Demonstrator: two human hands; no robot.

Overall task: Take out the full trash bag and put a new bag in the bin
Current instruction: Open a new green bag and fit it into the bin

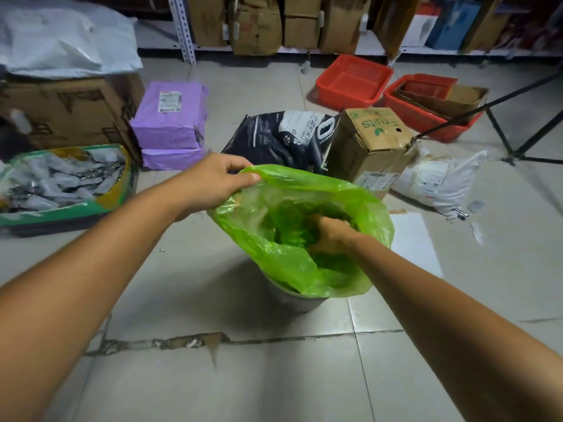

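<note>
A translucent green trash bag [362, 205] stands open over a small grey bin [297, 301] on the tiled floor. Only the bin's near wall shows below the plastic. My left hand [210, 181] pinches the bag's far left rim between thumb and fingers and lifts it. My right hand [330, 234] is down inside the bag's mouth, fingers curled against the green plastic; whether it grips the plastic is hidden. No other trash bag shows in this view.
Behind the bin lie a dark pet-product bag [283, 135] and a cardboard fruit box [370, 144]. Purple parcels [170, 123] and a green tray of packets [61, 181] sit left. Red baskets [353, 80], a white parcel [441, 181] and a black stand [515, 135] are right.
</note>
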